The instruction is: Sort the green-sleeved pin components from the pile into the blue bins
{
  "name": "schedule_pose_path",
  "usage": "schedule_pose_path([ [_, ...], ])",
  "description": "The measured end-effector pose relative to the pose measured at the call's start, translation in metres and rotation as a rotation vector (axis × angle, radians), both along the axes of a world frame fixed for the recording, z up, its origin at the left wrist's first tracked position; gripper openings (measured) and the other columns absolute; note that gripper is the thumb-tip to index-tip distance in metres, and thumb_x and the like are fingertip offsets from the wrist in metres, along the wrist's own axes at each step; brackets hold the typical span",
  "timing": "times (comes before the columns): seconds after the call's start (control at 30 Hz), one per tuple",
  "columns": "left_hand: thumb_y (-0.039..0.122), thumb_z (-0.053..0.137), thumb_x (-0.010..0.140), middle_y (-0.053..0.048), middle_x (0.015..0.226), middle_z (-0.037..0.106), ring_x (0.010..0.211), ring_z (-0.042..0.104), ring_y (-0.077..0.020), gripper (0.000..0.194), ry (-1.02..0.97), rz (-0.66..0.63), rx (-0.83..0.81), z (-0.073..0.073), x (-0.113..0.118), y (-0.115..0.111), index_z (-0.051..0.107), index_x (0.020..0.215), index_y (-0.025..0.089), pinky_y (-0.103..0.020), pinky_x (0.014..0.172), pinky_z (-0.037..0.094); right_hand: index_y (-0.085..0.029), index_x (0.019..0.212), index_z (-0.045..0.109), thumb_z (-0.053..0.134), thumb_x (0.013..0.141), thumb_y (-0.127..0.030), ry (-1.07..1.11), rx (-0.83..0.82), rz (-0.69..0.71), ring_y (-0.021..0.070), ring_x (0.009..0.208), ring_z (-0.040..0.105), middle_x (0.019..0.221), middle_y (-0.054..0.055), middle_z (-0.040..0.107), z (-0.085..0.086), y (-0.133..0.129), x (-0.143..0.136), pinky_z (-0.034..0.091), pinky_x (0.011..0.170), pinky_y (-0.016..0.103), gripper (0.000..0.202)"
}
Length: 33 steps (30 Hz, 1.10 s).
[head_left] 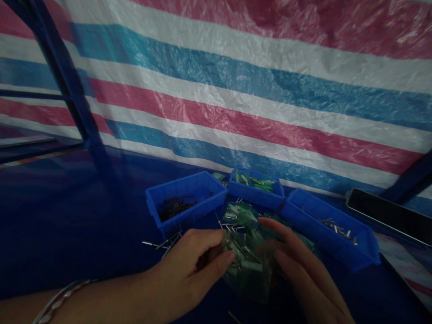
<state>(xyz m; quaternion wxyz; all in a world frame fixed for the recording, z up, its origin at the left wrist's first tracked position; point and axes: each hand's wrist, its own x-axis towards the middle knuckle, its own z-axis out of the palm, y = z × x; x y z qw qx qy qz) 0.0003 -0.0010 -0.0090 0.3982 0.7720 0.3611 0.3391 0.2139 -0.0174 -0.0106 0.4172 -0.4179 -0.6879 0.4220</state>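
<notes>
Both of your hands curl around a heap of pale green translucent plastic pieces mixed with thin metal pins (248,261) at the near middle of the dark blue glossy tabletop (74,225). Your left hand (195,265) cups the heap's 9 o'clock side, thumb tip pressed against the pieces and fingers bent over the top; whether anything is pinched between them you cannot tell. Your right hand (300,270) lies along the 3 o'clock side, fingers together and extended, the forefinger reaching over the heap's far edge. A silver bangle (59,299) circles your left wrist.

At 11 o'clock from the heap stands a blue plastic bin holding small dark parts (185,202), its near corner just beside your left knuckles. At 12 o'clock sits a blue plastic bin of green pieces (256,186), and at 2 o'clock a blue plastic bin with a few silvery pins (332,229), its near wall close to your right hand. Loose metal pins (162,243) lie on the table at 10 o'clock. A dark flat rectangular device (388,216) rests at 3 o'clock, well apart.

Open tabletop stretches wide toward 9 o'clock, up to a dark blue metal post (64,76). A red, white and blue striped plastic sheet (256,90) closes off the far edge behind the bins.
</notes>
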Motion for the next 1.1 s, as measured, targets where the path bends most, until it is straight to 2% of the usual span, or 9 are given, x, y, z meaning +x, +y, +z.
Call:
schedule_pose_path([
  [0.07, 0.040, 0.039, 0.094, 0.000, 0.065, 0.051, 0.061, 0.049, -0.0141, 0.036, -0.003, 0.003, 0.026, 0.000, 0.000, 0.000, 0.047, 0.067, 0.017, -0.023, 0.056, 0.039, -0.033, 0.130, 0.049, 0.040, 0.091, -0.049, 0.062, -0.097, -0.006, 0.0195, 0.072, 0.066, 0.074, 0.001, 0.067, -0.004, 0.000, 0.002, 0.055, 0.071, 0.032, 0.042],
  [0.1, 0.040, 0.039, 0.094, 0.000, 0.065, 0.052, 0.061, 0.049, -0.0142, 0.036, -0.002, 0.003, 0.035, 0.000, 0.001, 0.001, 0.047, 0.068, 0.017, -0.023, 0.056, 0.039, -0.033, 0.127, 0.052, 0.042, 0.089, -0.052, 0.071, -0.127, -0.038, 0.0203, 0.076, 0.066, 0.079, 0.002, 0.068, -0.006, 0.001, 0.002, 0.054, 0.074, 0.033, 0.044],
  [0.17, 0.040, 0.039, 0.094, 0.000, 0.065, 0.052, 0.061, 0.050, -0.0140, 0.036, 0.009, 0.001, 0.052, -0.001, 0.001, 0.001, 0.050, 0.069, 0.016, -0.022, 0.056, 0.039, -0.031, 0.116, 0.062, 0.048, 0.084, -0.058, 0.060, -0.126, -0.159, 0.0223, 0.088, 0.065, 0.097, 0.004, 0.069, -0.007, 0.002, 0.000, 0.053, 0.078, 0.033, 0.044],
  [0.23, 0.040, 0.039, 0.095, 0.001, 0.064, 0.051, 0.060, 0.049, -0.0135, 0.036, 0.033, 0.009, 0.079, -0.002, 0.001, 0.001, 0.052, 0.071, 0.016, -0.022, 0.054, 0.037, -0.029, 0.100, 0.070, 0.052, 0.080, -0.060, 0.009, -0.067, -0.197, 0.0229, 0.091, 0.064, 0.101, 0.005, 0.069, -0.003, 0.003, -0.004, 0.053, 0.078, 0.031, 0.040],
  [0.33, 0.039, 0.038, 0.095, 0.002, 0.062, 0.049, 0.058, 0.047, -0.0129, 0.037, 0.080, 0.040, 0.144, -0.002, 0.001, 0.001, 0.052, 0.070, 0.016, -0.021, 0.051, 0.035, -0.025, 0.083, 0.072, 0.052, 0.081, -0.055, -0.117, 0.018, -0.009, 0.0201, 0.070, 0.065, 0.074, 0.003, 0.069, 0.004, 0.005, -0.009, 0.054, 0.062, 0.027, 0.036],
  [0.47, 0.038, 0.037, 0.095, 0.003, 0.060, 0.046, 0.056, 0.045, -0.0121, 0.036, 0.151, 0.034, 0.198, 0.000, 0.000, -0.001, 0.048, 0.067, 0.018, -0.019, 0.049, 0.034, -0.021, 0.070, 0.066, 0.053, 0.083, -0.038, -0.267, 0.093, 0.090, 0.0164, 0.061, 0.060, 0.062, 0.001, 0.063, 0.008, 0.008, -0.012, 0.051, 0.058, 0.024, 0.025],
  [0.7, 0.033, 0.038, 0.093, 0.003, 0.060, 0.046, 0.054, 0.044, -0.0116, 0.030, 0.245, 0.023, 0.206, 0.003, 0.000, -0.003, 0.047, 0.068, 0.018, -0.019, 0.046, 0.031, -0.017, 0.077, 0.061, 0.047, 0.087, -0.024, -0.366, 0.245, 0.188, 0.0143, 0.066, 0.059, 0.071, 0.003, 0.063, 0.005, 0.011, -0.014, 0.047, 0.062, 0.022, 0.019],
  [1.1, 0.028, 0.038, 0.092, 0.004, 0.059, 0.044, 0.053, 0.043, -0.0111, 0.028, 0.278, -0.014, 0.222, 0.003, -0.001, -0.004, 0.043, 0.066, 0.018, -0.021, 0.049, 0.030, -0.018, 0.072, 0.058, 0.043, 0.089, -0.022, -0.416, 0.287, 0.224, 0.0122, 0.058, 0.052, 0.065, 0.002, 0.060, 0.000, 0.011, -0.014, 0.042, 0.055, 0.022, 0.023],
])
